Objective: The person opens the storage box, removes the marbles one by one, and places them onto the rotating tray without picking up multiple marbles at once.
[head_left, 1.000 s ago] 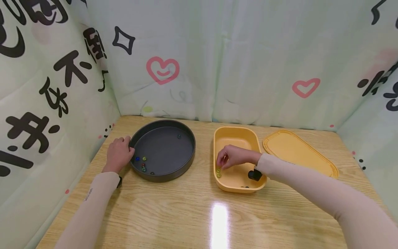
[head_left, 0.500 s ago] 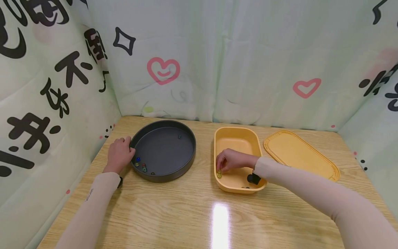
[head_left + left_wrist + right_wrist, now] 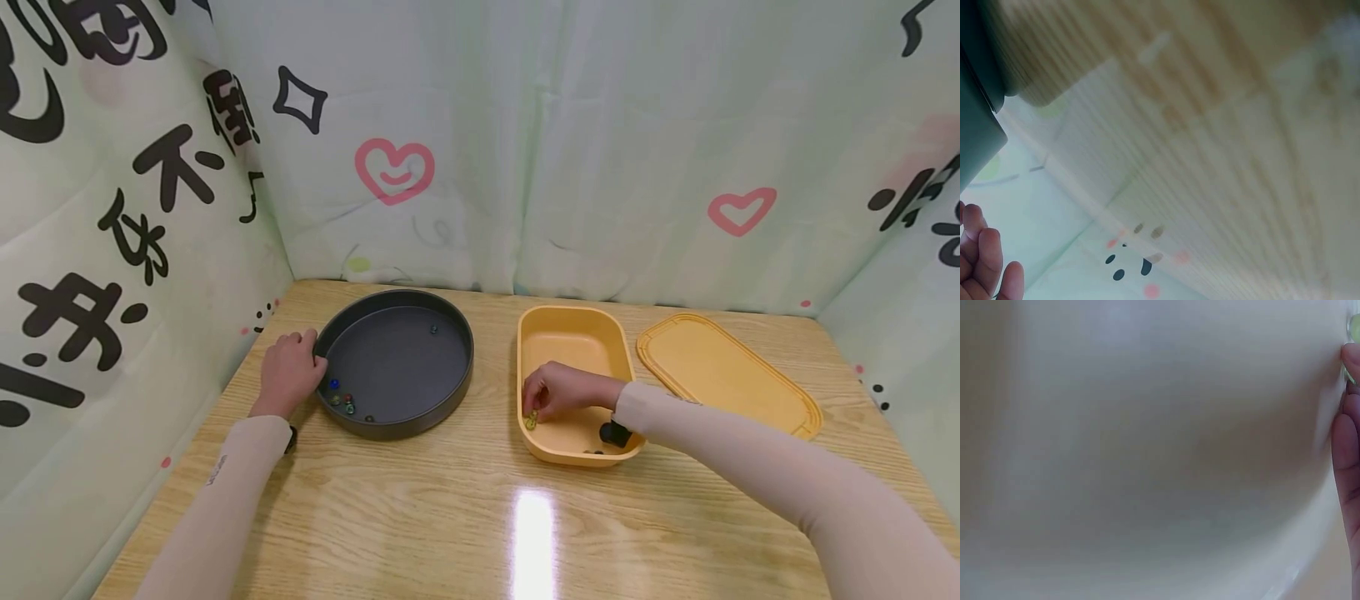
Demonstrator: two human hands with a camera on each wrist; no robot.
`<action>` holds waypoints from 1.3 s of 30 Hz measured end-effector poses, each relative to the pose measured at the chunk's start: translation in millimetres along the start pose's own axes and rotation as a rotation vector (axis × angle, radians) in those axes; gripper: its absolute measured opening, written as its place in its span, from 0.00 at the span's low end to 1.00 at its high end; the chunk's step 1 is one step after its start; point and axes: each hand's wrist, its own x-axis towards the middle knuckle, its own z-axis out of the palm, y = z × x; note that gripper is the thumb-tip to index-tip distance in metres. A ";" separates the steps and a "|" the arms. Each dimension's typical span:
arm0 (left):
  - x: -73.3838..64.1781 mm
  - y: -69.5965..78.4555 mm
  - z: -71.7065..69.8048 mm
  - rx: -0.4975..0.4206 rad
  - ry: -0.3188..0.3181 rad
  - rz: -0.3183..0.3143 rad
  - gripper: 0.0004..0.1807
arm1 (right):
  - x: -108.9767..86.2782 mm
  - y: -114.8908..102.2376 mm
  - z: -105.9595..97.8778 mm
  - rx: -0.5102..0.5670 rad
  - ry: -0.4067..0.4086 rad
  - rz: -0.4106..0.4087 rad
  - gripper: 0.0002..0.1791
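Note:
My left hand (image 3: 288,372) grips the left rim of a round dark grey pan (image 3: 405,354), its thumb over the edge. Glass marbles lie in the pan: a blue marble (image 3: 334,384) and several others near the left side, plus a lone dark marble (image 3: 433,330) toward the back. My right hand (image 3: 564,390) reaches into a yellow rectangular container (image 3: 573,337), fingertips low by its left wall. They pinch a yellow-green marble, mostly hidden, with another yellow-green marble (image 3: 531,423) right beside it. In the right wrist view, a greenish marble (image 3: 1354,328) shows above the fingertips.
A yellow lid (image 3: 727,375) lies flat to the right of the container, under the right forearm's line. Small dark marbles (image 3: 597,452) sit at the container's near end. Patterned curtains (image 3: 480,167) enclose the wooden table (image 3: 390,517) at the back and sides.
My right hand has lowered slightly toward the near left of the container, onto the yellow-green marbles. In the pan, a yellowish marble has rolled closer to the left wall. The left hand keeps its grip.

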 end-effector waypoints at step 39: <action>1.4 -0.7 1.6 0.009 -0.002 -0.012 0.14 | -8.1 4.1 -10.4 -0.130 0.098 0.000 0.05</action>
